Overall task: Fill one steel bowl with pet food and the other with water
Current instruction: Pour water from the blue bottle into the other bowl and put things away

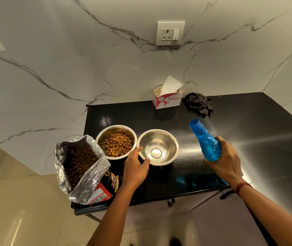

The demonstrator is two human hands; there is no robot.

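Food half: the kibble-filled steel bowl (101, 137) stands just beyond the left grip (136, 166) and slightly to its left. It holds a heap of kibble (118, 144), so this part looks done.
Water half: the second steel bowl (159, 139) sits against the left grip's fingertips, between the two grips. Glare covers its shiny floor and I cannot tell whether any water is in it, though it looks unfilled.
Left to do: by my reading, the pour of water.
Left grip: spread, with thumb tip and forefinger tip resting on the near rim of the second steel bowl, bracing it rather than clasping it. The forearm reaches up from the near table (248, 121) edge.
Right grip (226, 162): wrapped round the lower body of the blue plastic bottle (207, 141), with the back of the hand toward the camera.
Bottle: uncapped and tilted. Its open mouth points up and away from the right grip, to the right of the second steel bowl and not over it. No stream shows.
Pet food bag (95, 176): open foil, left of the left grip, with kibble inside.
Beyond both grips: a tissue box (167, 100) and a crumpled checked cloth (198, 103).
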